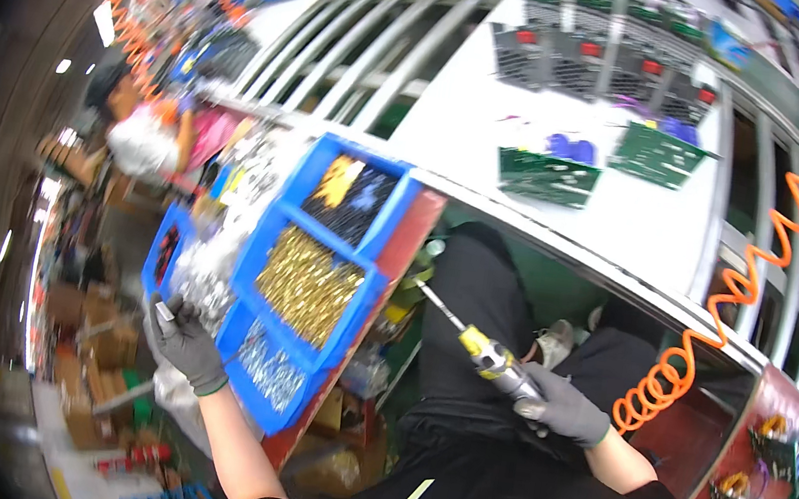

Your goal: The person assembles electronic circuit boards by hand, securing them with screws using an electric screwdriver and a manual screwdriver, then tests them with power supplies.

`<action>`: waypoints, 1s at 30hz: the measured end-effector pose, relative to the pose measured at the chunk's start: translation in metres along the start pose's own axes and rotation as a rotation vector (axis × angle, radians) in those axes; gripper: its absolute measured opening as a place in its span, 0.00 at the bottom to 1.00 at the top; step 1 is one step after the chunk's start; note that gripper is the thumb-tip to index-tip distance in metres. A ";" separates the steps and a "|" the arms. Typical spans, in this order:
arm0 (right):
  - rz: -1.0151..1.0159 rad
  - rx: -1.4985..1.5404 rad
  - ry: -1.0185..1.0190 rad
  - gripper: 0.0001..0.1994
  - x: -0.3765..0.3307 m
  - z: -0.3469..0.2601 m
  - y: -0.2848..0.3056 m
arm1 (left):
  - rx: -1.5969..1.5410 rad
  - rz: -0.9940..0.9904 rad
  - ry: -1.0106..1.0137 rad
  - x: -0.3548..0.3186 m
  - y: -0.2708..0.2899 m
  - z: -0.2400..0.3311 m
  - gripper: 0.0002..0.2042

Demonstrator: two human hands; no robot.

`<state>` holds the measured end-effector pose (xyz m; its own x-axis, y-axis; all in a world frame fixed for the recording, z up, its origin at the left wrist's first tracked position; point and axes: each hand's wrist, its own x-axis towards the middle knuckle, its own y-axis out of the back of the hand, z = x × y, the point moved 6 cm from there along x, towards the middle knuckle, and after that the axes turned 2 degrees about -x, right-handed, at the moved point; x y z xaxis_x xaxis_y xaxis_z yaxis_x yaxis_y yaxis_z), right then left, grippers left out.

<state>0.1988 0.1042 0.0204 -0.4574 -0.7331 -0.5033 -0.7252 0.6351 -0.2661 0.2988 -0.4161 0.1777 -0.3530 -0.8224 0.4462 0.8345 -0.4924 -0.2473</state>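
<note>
My right hand [565,409], in a grey glove, is wrapped round a yellow and black power screwdriver [491,359]. Its long thin bit points up and left, over my dark trousers. Out to the left, my gloved left hand [187,351] is closed on a small silvery piece [166,314], too blurred to name exactly. That hand is beside the blue bins, near a heap of silvery parts [204,274] in clear plastic. Among the bins, one holds brass-coloured pieces [309,285], another silver screws [271,366], and a third black and yellow parts [351,198].
A white workbench [457,121] ahead carries two green circuit boards [548,177] and a row of black units [586,57] with red parts. An orange coiled hose [772,218] hangs at right. Another person [147,136] sits at far left. Cartons [105,342] stand below.
</note>
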 end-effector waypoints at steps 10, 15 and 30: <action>0.336 0.208 0.063 0.27 -0.048 0.016 0.029 | -0.656 -0.750 0.993 -0.113 -0.365 -0.124 0.17; 0.524 0.325 0.127 0.23 -0.061 0.012 0.046 | -0.448 -1.061 0.833 -0.159 -0.442 -0.113 0.19; 0.625 0.371 0.136 0.20 -0.041 -0.014 0.063 | 0.149 -1.756 0.080 -0.238 -0.539 -0.072 0.13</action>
<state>0.1649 0.1708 0.0361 -0.8054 -0.2158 -0.5521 -0.0975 0.9669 -0.2358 -0.0973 0.0250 0.1429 -0.8079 0.5883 0.0346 -0.4921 -0.7057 0.5097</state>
